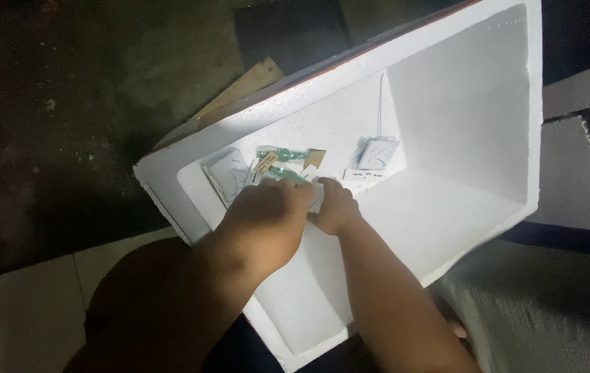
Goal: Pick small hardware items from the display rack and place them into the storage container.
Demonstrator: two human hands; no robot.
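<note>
Box: white foam box (447, 207) tilted, open side up, wooden board (246, 86) seen at 11 o'clock behind it.
Packets: small clear packets (277, 166) w/ green and tan bits lie on box floor — another packet (375, 153) at 3 o'clock, apart.
Left hand (271, 214): laid over packets, fingers curled; grasp cannot be told.
Right hand (336, 206): clenched beside left, touching it — contents hidden.
</note>
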